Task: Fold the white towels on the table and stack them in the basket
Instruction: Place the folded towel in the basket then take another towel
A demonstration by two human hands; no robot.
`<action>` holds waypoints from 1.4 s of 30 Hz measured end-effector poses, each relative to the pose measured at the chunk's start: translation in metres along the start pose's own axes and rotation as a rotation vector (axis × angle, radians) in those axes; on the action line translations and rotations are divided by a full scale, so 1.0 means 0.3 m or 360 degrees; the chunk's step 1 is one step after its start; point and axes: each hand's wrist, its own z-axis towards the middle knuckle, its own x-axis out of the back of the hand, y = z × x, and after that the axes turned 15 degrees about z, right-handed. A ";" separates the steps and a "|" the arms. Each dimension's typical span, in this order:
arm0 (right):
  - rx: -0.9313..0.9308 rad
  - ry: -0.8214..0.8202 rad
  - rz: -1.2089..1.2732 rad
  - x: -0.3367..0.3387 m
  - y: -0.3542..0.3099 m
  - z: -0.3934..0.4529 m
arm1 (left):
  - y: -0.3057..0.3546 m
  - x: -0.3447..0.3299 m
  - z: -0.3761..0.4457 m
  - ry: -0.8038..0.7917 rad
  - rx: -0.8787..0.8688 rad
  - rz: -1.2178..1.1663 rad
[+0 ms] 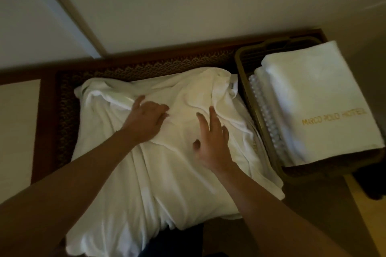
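Overhead, a dark wooden table with a woven patterned top (pixel 66 114) is standing against a pale wall (pixel 188 6). Nearly all of its surface is lying under a large rumpled white towel (pixel 146 173), which is spreading from the far edge and hanging over the near edge toward the person. At the table's right end a brown slatted plastic basket (pixel 246 60) is sitting just beside the rumpled towel, and it is holding a stack of folded white towels (pixel 313 89); the top 1 is showing gold lettering that reads MARCO POLO HOTEL. 2 bare forearms are reaching in from the near side. The left hand (pixel 144 118) is resting on the towel's middle with its fingers curling into a raised fold, gathering the cloth. The right hand (pixel 211 141) is lying flat on the towel close by, its fingers straight and spread, grasping nothing.
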 end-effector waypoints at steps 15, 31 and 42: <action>0.0775 -0.0221 -0.0029 0.073 -0.111 -0.798 | 0.380 0.285 -0.886 -0.0539 -0.0177 -0.0093; 0.0029 -0.0238 -0.0157 -0.412 -0.532 -1.188 | -0.175 0.512 -1.875 -0.0356 0.0665 -0.0799; 0.0190 -0.0378 -0.0178 -1.034 -1.061 -1.323 | -0.688 0.494 -2.687 -0.0039 0.1706 -0.0952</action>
